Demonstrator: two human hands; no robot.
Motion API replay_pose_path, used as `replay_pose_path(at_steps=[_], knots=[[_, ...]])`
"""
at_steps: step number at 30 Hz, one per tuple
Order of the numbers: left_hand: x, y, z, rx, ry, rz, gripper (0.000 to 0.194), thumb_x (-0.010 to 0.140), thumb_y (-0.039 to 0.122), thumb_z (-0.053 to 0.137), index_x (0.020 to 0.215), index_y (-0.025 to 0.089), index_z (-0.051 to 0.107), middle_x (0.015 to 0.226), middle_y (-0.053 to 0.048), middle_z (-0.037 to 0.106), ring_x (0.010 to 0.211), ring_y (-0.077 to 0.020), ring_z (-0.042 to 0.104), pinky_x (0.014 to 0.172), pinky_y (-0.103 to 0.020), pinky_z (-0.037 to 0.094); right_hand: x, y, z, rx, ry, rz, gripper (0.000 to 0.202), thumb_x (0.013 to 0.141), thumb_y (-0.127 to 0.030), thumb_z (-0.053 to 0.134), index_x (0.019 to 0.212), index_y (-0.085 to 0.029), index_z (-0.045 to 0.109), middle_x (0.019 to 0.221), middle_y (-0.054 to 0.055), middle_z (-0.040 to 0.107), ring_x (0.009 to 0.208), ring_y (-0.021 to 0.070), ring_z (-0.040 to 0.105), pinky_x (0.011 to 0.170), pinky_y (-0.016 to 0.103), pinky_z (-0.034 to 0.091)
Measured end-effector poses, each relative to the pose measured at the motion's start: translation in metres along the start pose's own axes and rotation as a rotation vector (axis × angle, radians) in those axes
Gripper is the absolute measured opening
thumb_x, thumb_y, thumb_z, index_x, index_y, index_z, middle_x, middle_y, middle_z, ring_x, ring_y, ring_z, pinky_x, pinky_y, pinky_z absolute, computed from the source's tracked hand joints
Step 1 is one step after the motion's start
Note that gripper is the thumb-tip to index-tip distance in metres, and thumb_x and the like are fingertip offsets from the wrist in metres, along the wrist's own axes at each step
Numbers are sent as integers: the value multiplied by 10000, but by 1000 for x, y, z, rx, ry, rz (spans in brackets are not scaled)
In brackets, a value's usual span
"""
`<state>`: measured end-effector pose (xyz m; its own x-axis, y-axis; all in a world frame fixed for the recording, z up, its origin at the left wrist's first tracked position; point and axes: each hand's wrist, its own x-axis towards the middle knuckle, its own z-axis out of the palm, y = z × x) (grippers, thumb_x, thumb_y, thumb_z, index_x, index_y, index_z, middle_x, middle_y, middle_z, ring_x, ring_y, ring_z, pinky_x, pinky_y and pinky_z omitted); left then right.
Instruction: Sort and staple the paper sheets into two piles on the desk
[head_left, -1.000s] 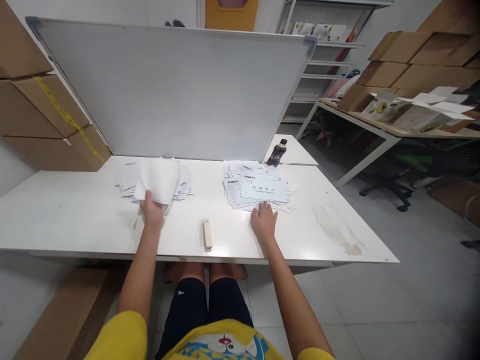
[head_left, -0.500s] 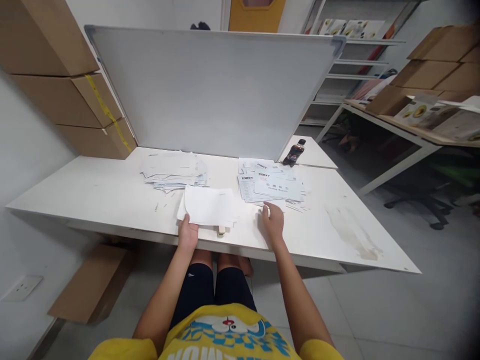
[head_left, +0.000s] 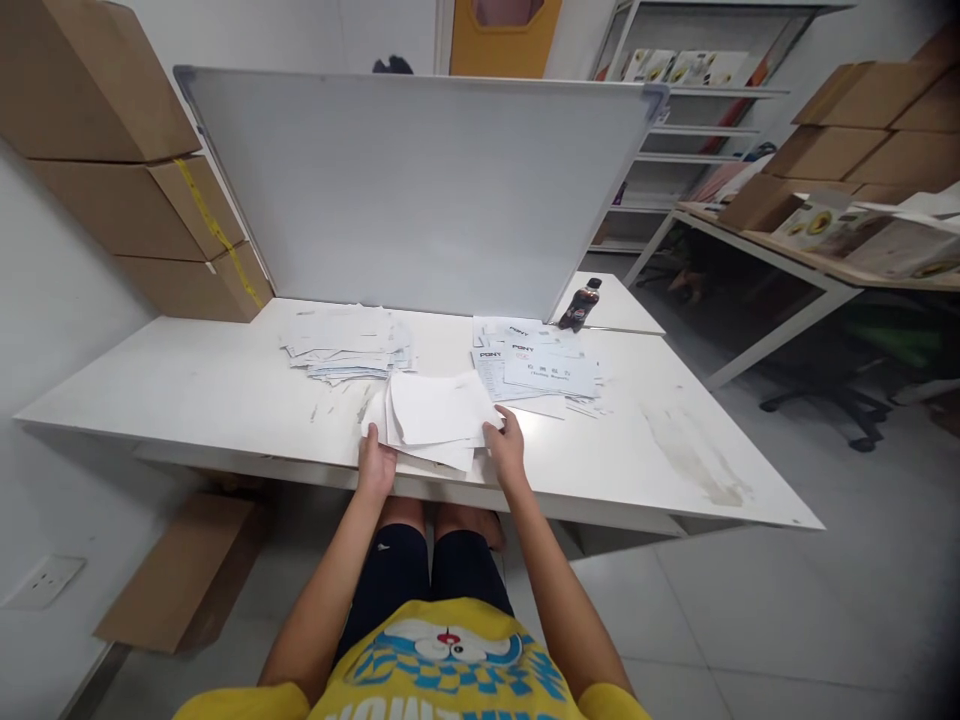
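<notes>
Several loose white sheets of paper (head_left: 439,408) are held low over the front of the table, their edges fanned out. My left hand (head_left: 376,462) is closed on their left edge, thumb on top. My right hand (head_left: 506,447) pinches the right edge between thumb and fingers. Behind and to the left lies an uneven stack of papers (head_left: 341,335). Behind and to the right is a spread pile of printed sheets (head_left: 551,365), with "PGNY" lettering on several. The beige object seen earlier under the sheets is now mostly hidden.
A whiteboard (head_left: 420,190) stands on the white table (head_left: 210,385) behind the papers. A dark cola bottle (head_left: 578,306) stands at the back right. Cardboard boxes (head_left: 127,210) are stacked at the left. Another table (head_left: 780,262) with boxes stands at the far right.
My right hand has moved left from beside the printed pile and taken hold of the sheets' right edge. The sheets have shifted slightly right and fanned out; my left hand stays on them.
</notes>
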<state>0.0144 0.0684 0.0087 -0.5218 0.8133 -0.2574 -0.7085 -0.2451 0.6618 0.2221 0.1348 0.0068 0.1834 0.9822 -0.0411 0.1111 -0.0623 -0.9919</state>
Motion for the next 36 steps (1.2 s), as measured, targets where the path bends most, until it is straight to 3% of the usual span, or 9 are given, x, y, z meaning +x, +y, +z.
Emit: replay_pose_path(at_steps=[3, 7, 12, 14, 17, 23, 28, 32, 36], knots=[[0, -2, -2, 9, 71, 23, 214, 900, 301, 602, 989, 117, 662, 1012, -119, 729, 1113, -215, 640, 1051, -369, 443, 3, 0, -12, 107, 76, 64, 589, 660, -374, 573, 1221, -194, 566, 806, -9, 533, 661, 160, 500, 631, 290, 447], [3, -5, -5, -31, 62, 48, 213, 904, 303, 595, 988, 121, 667, 1039, -122, 723, 1147, -205, 621, 1060, -348, 431, 1, -3, -31, 277, 164, 111, 558, 660, -396, 597, 1173, -178, 564, 848, 12, 572, 707, 168, 548, 636, 288, 462], [2, -2, -4, -68, 13, 36, 324, 910, 363, 567, 1108, 123, 659, 1174, -139, 684, 1239, -223, 560, 1102, -362, 380, -13, -9, -40, 128, -91, 160, 297, 640, -403, 605, 856, -200, 595, 687, -6, 575, 601, 166, 505, 562, 291, 413], [-1, 0, -2, -120, -78, 65, 388, 909, 414, 546, 1159, 135, 647, 1244, -133, 653, 1276, -227, 527, 1110, -363, 372, -22, -9, -36, -25, -197, 94, 240, 657, -433, 586, 752, -214, 566, 644, -13, 542, 607, 170, 493, 571, 290, 397], [-5, 2, 2, -135, -185, 113, 422, 879, 457, 572, 1173, 163, 641, 1299, -116, 624, 1293, -232, 510, 1100, -364, 387, -33, -8, -28, -222, -250, -28, 288, 707, -510, 536, 689, -222, 537, 696, 9, 549, 671, 187, 513, 638, 307, 404], [-7, -5, 5, 87, -104, 114, 340, 698, 215, 789, 1010, 222, 653, 1137, -63, 708, 1132, -209, 630, 1043, -359, 449, -38, -13, -25, -377, -393, -155, 386, 802, -562, 429, 629, -227, 515, 716, 36, 560, 732, 209, 530, 695, 321, 394], [-15, -5, 4, 116, -70, -12, 220, 723, 290, 789, 794, 162, 626, 774, -67, 737, 963, -232, 699, 990, -401, 492, -40, -12, -24, -335, -366, -90, 362, 802, -565, 458, 740, -221, 552, 778, 37, 601, 753, 211, 558, 702, 325, 413], [-37, -5, 12, 44, -93, -52, 263, 836, 331, 685, 1020, 144, 672, 1025, -102, 741, 1128, -215, 638, 1040, -337, 464, -45, -7, -21, -75, -319, 56, 414, 754, -531, 569, 1010, -206, 577, 870, 48, 671, 792, 212, 612, 738, 333, 465], [-60, -12, 22, -6, -202, -206, 410, 901, 408, 587, 1235, 172, 612, 1242, -95, 665, 1288, -237, 519, 1093, -375, 426, -51, -8, -25, 182, -278, 102, 513, 705, -492, 675, 1125, -219, 566, 968, 55, 697, 899, 216, 638, 824, 348, 485]])
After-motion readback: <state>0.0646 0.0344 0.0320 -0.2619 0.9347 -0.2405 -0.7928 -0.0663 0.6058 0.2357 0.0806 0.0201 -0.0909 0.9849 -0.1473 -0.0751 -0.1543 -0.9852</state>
